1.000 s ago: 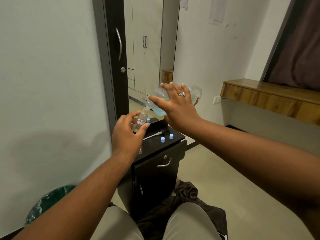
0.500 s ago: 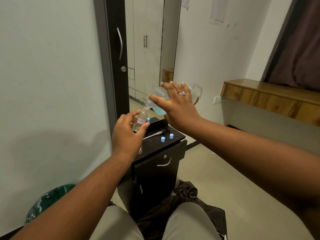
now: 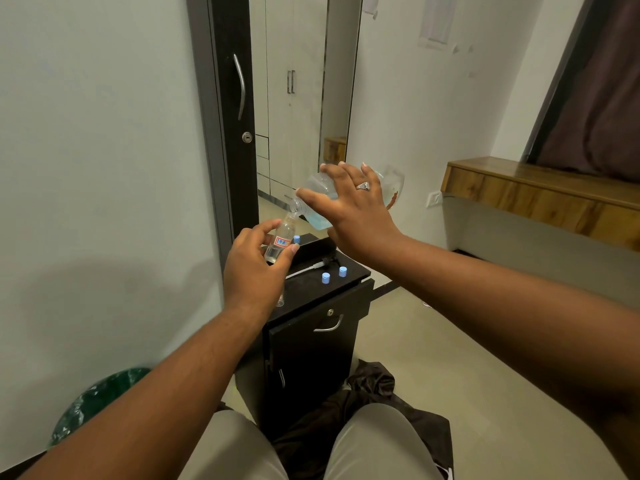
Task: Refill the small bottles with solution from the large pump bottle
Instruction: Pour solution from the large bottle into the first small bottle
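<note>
My left hand (image 3: 254, 271) grips a small clear bottle (image 3: 281, 242) with a red and blue label, held tilted above the black cabinet (image 3: 349, 271). My right hand (image 3: 353, 209) holds the large clear bottle (image 3: 317, 202) of pale blue solution tipped on its side, its open neck touching the small bottle's mouth. A little liquid sits in the small bottle's bottom. The pump head with its white tube (image 3: 310, 268) lies on the cabinet top. Three blue caps (image 3: 326, 277) rest there too. Another small clear bottle (image 3: 280, 299) peeks out below my left hand.
A dark door (image 3: 235, 116) with a metal handle stands behind the cabinet. A wooden shelf (image 3: 540, 195) runs along the right wall. A green bin (image 3: 100, 400) sits low left, dark cloth (image 3: 374, 386) lies on the floor by my knees.
Both hands and both bottles hold almost the same pose; the large bottle stays tipped against the small bottle's mouth.
</note>
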